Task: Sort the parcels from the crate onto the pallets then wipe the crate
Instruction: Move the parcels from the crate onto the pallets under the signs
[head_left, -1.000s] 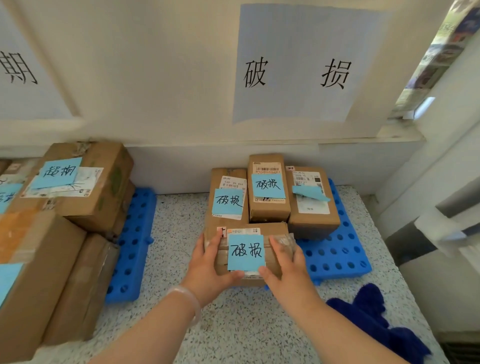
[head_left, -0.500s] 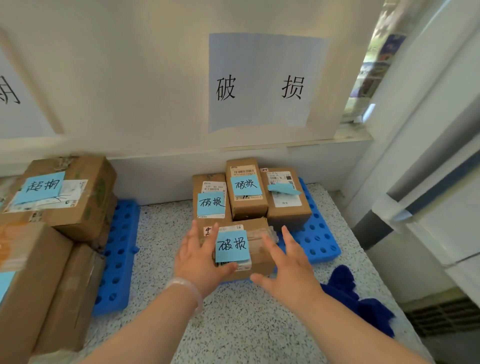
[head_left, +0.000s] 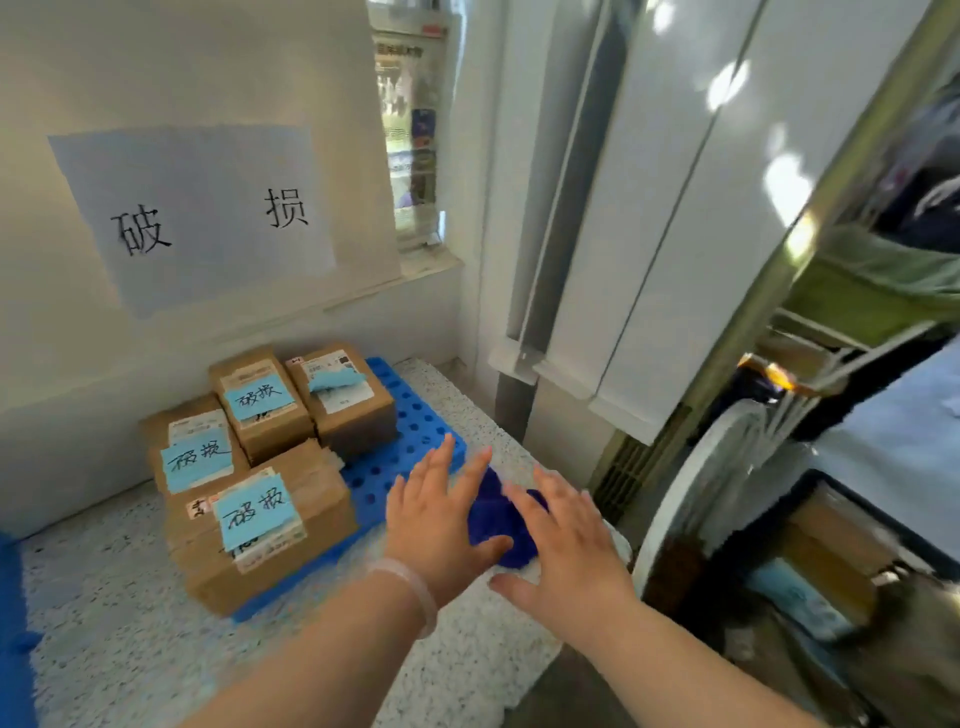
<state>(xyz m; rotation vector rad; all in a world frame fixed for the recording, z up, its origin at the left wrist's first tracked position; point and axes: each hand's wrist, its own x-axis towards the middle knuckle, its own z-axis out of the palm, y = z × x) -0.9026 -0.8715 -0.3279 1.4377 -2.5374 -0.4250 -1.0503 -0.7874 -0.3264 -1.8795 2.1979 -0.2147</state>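
Four parcels sit on the pallet, lower left. Spread and empty, the left hand and right hand hover over the cloth; gripping it seems next.

The crumpled dark-blue cloth is largely covered by the left hand and right hand. A blue plastic pallet is cut off by the left edge — only a strip is seen. The writing on the curled light-blue paper note on the rear right brown cardboard parcel cannot be read — it is folded over.
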